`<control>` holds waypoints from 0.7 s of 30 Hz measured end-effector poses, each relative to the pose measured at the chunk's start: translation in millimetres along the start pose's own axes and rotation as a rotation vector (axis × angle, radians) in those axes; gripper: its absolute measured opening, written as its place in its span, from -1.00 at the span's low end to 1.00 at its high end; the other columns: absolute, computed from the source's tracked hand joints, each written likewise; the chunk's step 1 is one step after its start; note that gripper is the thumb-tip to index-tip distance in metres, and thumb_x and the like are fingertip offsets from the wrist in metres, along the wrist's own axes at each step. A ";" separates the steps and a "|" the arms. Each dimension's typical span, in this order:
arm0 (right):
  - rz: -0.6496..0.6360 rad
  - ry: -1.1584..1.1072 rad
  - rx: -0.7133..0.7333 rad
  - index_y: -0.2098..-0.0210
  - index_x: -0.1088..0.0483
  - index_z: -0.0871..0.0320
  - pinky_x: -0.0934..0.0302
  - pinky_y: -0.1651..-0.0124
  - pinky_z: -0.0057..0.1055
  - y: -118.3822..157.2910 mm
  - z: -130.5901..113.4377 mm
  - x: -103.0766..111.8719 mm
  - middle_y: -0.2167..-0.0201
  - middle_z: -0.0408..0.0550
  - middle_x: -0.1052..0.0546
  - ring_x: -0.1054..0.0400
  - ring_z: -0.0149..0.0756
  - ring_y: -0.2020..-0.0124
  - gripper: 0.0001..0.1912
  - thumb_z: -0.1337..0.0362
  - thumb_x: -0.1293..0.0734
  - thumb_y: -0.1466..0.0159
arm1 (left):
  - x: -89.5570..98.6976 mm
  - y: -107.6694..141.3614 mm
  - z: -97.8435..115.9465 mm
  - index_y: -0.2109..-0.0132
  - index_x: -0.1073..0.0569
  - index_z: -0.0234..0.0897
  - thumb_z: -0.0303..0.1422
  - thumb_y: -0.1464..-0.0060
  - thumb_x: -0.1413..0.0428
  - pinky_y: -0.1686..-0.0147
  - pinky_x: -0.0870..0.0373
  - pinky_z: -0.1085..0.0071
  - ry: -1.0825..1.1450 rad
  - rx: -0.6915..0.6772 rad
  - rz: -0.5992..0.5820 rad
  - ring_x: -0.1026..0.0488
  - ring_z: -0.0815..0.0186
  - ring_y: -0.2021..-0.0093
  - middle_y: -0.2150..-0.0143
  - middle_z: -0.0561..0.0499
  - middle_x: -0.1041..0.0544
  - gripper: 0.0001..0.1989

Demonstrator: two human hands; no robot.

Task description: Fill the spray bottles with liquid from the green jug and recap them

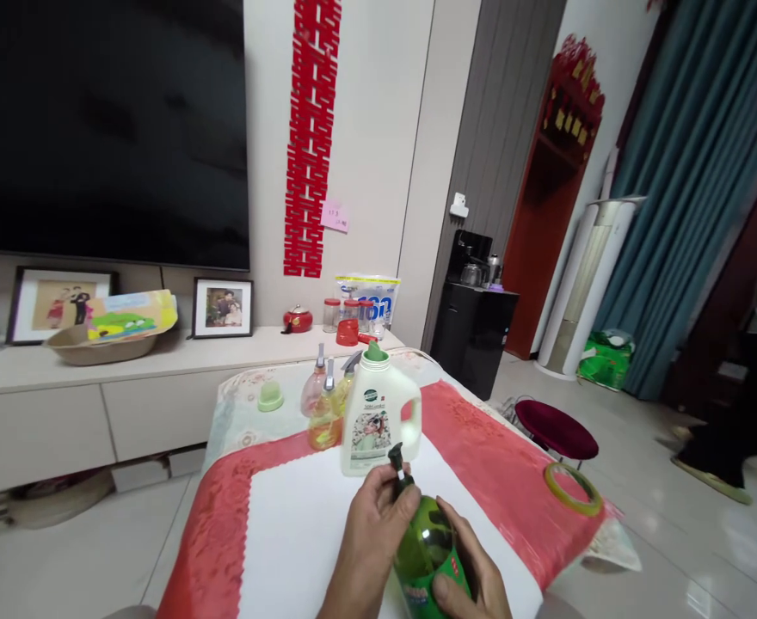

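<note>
A green pump bottle (425,537) is tilted over the white sheet (294,533) at the table's near side. My left hand (378,524) is closed around its neck, just under the black pump head. Lower down, my right hand (472,567) wraps round the body from the right. Just beyond stands a large white detergent jug (371,425) with its green-rimmed mouth uncapped. Left of the jug are a pink spray bottle (314,391) and yellow ones (325,421). A light green cap (270,396) lies farther left.
A roll of tape (573,488) lies on the red cloth (482,464) at the right. Behind, a white cabinet (178,365) holds photo frames, a basket (101,346) and jars. A stool (556,428) and a person (733,395) are at the right.
</note>
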State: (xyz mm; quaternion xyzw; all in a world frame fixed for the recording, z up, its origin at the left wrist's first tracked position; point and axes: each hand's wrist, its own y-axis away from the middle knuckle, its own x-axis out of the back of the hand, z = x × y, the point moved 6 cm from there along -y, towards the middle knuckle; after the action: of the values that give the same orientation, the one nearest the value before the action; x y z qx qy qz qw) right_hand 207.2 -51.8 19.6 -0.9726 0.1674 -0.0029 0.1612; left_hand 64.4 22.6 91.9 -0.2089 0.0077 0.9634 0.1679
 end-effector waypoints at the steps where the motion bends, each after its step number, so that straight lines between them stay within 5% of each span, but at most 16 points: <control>1: 0.011 0.002 0.014 -0.25 -0.33 0.14 -0.16 -0.30 -0.09 1.4 0.1 2.0 -0.19 0.15 -0.42 -0.27 0.15 -0.26 -0.06 -0.25 -0.44 -0.02 | -1.9 -0.6 -2.6 0.14 -0.52 -0.30 -0.05 0.19 -0.38 0.14 -0.46 0.30 -0.025 0.004 0.022 -0.57 0.13 0.17 0.15 -0.15 -0.63 -0.47; 5: 0.057 -0.015 0.036 -0.23 -0.37 0.12 -0.15 -0.30 -0.07 10.7 -5.1 14.7 -0.19 0.14 -0.42 -0.24 0.19 -0.27 -0.04 -0.27 -0.46 0.04 | -12.5 0.0 0.4 0.22 -0.58 -0.33 -0.10 0.28 -0.41 0.23 -0.45 0.32 -0.163 0.001 0.072 -0.56 0.15 0.28 0.31 -0.09 -0.62 -0.51; 13: 0.142 -0.075 0.061 -0.23 -0.37 0.16 -0.20 -0.26 -0.08 30.4 -23.3 39.0 -0.18 0.15 -0.43 -0.25 0.23 -0.26 -0.02 -0.25 -0.49 0.06 | -51.8 22.0 23.0 0.17 -0.57 -0.30 -0.17 0.18 -0.38 0.05 -0.45 0.29 -0.085 0.001 -0.178 -0.58 0.13 0.13 0.20 -0.12 -0.65 -0.58; 21: 0.114 0.027 0.099 -0.19 -0.43 0.13 -0.16 -0.29 -0.07 22.3 -21.4 21.6 -0.16 0.14 -0.46 -0.22 0.23 -0.28 0.04 -0.37 -0.45 0.13 | -33.4 23.7 26.1 0.27 -0.56 -0.28 -0.15 0.32 -0.42 0.30 -0.46 0.40 -0.206 -0.047 0.048 -0.55 0.20 0.34 0.38 0.00 -0.62 -0.55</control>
State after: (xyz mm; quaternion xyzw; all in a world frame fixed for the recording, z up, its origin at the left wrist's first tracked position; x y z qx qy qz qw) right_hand 219.1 -85.4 31.8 -0.9521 0.2245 -0.0151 0.2068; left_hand 74.8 -8.3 128.0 -0.1126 -0.0273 0.9834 0.1395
